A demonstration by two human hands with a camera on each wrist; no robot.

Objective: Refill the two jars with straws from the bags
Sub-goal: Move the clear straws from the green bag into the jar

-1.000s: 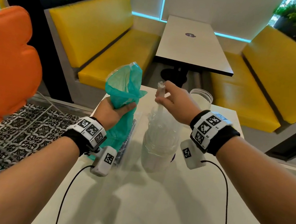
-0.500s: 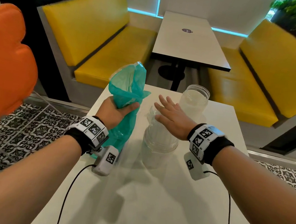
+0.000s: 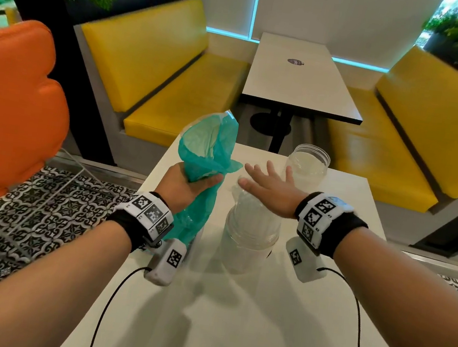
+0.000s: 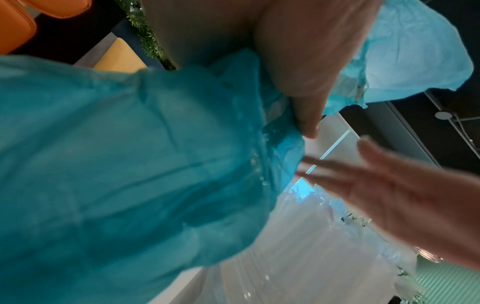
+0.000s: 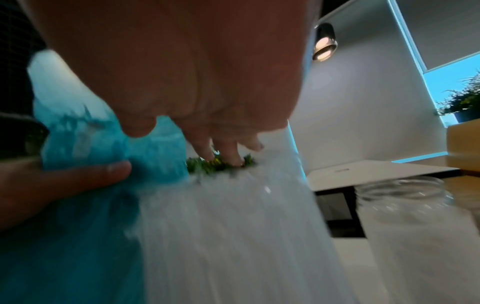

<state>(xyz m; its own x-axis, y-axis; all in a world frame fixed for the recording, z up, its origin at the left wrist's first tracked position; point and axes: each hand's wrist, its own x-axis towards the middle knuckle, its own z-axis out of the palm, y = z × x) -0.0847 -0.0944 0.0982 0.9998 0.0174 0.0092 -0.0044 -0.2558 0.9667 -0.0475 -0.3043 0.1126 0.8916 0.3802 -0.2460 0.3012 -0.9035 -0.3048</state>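
Here the refill looks to be between bags, judging from how things lie: one clear bag of straws stands stuffed into the near jar, and the teal bag is up for handling. Taking the near jar (image 3: 246,251) as the landmark, the white counter (image 3: 246,321) carries it at about the middle of its width. Just to the left of that jar, the teal bag (image 3: 207,153) is upright, its bottom down at the counter and its crumpled mouth gaping open above; whether straws are inside it cannot be told through the plastic. The clear bag (image 3: 248,213) rises out of the jar's mouth, packed with pale straws. Behind the jar and to its right stands the second jar (image 3: 307,166), open and seemingly without straws. The left hand (image 3: 185,185) grips the teal bag round its neck, fingers and thumb curled about the plastic. The right hand (image 3: 269,190) hovers over the top of the clear bag, fingers straight and spread, holding nothing; whether it touches the bag cannot be told. The next move probably calls for that free hand to reach left into the teal bag's mouth, or to steady the second jar, while the left hand keeps the neck firm so the thin plastic does not slump.
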